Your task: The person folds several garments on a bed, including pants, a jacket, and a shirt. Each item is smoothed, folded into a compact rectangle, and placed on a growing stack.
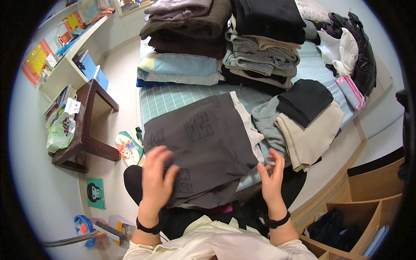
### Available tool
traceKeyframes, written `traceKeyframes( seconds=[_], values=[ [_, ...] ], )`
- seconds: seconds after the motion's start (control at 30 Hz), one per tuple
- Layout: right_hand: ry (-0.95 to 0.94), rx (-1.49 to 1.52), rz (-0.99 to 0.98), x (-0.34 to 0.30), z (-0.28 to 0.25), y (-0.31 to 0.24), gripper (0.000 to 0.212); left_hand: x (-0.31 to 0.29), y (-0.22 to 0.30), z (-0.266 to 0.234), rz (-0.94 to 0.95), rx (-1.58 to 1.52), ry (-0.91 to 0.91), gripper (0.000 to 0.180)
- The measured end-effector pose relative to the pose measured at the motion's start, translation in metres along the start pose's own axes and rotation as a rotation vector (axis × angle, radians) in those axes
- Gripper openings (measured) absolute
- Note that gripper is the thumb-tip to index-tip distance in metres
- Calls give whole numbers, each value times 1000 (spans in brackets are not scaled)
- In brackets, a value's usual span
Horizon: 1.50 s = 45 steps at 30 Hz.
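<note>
A dark grey cloth (208, 143) with black line drawings lies spread near the bed's front edge and hangs toward my lap. A white strip of fabric (248, 123) runs along its right side. My left hand (157, 182) is over the cloth's near left part, thumb apart from the slightly blurred fingers, holding nothing I can see. By the near right corner, my right hand (273, 180) has bent, parted fingers close to the white strip; whether it touches is unclear. Beyond that hand lie a folded black cloth (305, 102), a beige garment (310, 136) and a grey garment (269, 119).
Two tall stacks of folded clothes, one with a brown knit (190, 26) and one with black clothes (268, 19), stand at the bed's far side. A dark wooden stool (86, 125) is at left. An open wooden drawer unit (346, 212) is at lower right.
</note>
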State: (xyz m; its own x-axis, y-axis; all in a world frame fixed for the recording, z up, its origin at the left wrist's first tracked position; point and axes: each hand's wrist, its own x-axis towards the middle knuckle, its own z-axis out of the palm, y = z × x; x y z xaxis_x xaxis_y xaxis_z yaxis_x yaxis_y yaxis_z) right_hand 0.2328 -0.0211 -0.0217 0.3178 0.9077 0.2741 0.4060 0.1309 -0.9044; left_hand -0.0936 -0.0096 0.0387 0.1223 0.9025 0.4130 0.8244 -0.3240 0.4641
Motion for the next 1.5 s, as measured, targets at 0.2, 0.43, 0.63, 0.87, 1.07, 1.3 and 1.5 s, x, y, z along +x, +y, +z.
traceKeyframes(
  seconds=[0.2, 0.43, 0.63, 0.87, 1.07, 1.3, 1.5],
  values=[
    [-390, 402, 528, 47, 3, -33, 54, 15, 48, 12, 128, -358, -440, 94],
    [-664, 303, -541, 28, 70, -113, 26, 39, 42, 2, -469, -1461, -334, 96],
    [-1090, 454, -544, -18, 114, -122, 30, 3, -19, -8, -568, -973, 14, 64],
    [-488, 112, -420, 54, 35, -58, 27, -76, -161, -75, -298, -1508, 630, 50],
    [-313, -371, -62, 81, 36, 2, 56, -133, -214, -110, -460, -1206, 1070, 52],
    [-746, 54, 465, 117, 64, -7, 76, -150, -221, -126, -487, -949, 991, 52],
    [-766, 139, 541, 107, 87, -32, 39, -124, -211, -116, -577, -780, 1074, 52]
  ],
)
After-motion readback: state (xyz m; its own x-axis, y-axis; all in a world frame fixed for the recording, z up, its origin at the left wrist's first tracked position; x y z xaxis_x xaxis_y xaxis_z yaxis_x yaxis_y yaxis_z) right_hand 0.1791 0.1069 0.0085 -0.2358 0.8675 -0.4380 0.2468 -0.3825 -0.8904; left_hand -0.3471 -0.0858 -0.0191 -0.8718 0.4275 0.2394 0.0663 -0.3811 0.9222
